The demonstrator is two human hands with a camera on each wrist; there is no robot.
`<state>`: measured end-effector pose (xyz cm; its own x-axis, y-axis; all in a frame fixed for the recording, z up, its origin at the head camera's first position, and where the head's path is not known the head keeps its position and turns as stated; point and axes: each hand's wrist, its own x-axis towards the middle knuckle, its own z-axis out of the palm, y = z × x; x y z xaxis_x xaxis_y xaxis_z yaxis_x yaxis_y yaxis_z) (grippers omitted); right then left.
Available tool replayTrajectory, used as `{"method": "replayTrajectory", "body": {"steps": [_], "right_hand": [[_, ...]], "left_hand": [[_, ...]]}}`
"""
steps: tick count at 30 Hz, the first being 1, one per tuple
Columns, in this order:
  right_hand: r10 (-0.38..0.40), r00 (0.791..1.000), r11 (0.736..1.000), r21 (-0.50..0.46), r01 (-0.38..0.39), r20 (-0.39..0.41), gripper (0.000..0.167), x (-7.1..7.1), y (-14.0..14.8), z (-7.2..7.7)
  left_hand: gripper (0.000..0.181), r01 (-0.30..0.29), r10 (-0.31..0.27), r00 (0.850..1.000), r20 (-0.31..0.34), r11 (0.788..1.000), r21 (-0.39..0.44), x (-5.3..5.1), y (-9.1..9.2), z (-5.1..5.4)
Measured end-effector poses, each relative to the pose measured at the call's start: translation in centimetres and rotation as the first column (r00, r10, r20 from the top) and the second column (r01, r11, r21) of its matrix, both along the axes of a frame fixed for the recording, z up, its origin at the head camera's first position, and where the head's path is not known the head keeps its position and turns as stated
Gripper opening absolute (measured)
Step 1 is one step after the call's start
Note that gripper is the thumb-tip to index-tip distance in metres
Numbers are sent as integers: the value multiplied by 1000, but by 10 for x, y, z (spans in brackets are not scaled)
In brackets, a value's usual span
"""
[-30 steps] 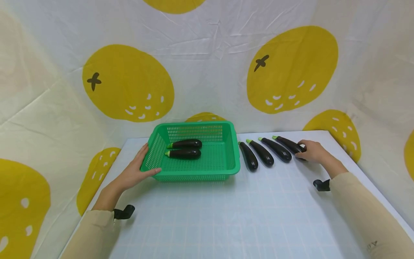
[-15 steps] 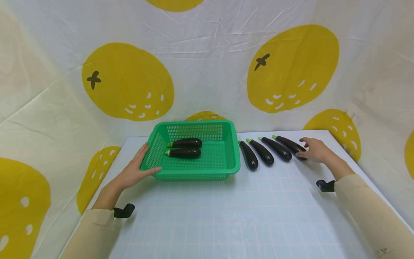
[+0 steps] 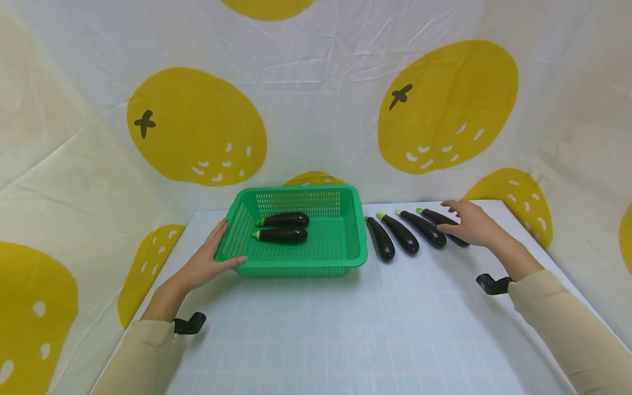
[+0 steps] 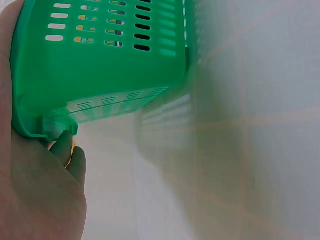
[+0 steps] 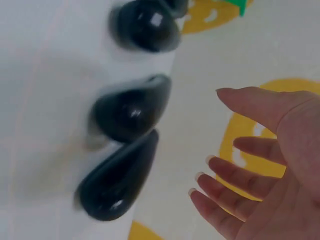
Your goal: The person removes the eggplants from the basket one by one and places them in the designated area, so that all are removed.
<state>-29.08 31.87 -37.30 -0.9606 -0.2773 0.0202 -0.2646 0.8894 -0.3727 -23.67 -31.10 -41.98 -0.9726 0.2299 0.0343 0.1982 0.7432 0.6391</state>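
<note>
Left hand (image 3: pixel 201 264) grips green rectangular perforated plastic basket (image 3: pixel 301 264); right hand (image 3: pixel 473 224), released, hovers over glossy blackish elongated eggplants (image 3: pixel 421 229).

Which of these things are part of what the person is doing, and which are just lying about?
Seemingly part of the work:
green basket, gripped by the left hand
two eggplants inside it
four eggplants beside it; the right hand hovers over the rightmost

Apparently just surroundings:
table under everything
fruit-patterned cloth behind
black devices at the wrists
</note>
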Motion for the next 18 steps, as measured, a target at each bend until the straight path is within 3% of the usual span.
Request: {"method": "replayTrajectory", "body": {"steps": [7,18], "right_hand": [[70,997,997,-42,-71,-30,72,8,-37,21],[212,974,973,-76,-218,-85,66,11,-83,33]], "left_hand": [[111,-6,6,1000,-7,1000,5,0,0,-1],[111,-5,5,1000,-3,1000,5,1,1,1]]}}
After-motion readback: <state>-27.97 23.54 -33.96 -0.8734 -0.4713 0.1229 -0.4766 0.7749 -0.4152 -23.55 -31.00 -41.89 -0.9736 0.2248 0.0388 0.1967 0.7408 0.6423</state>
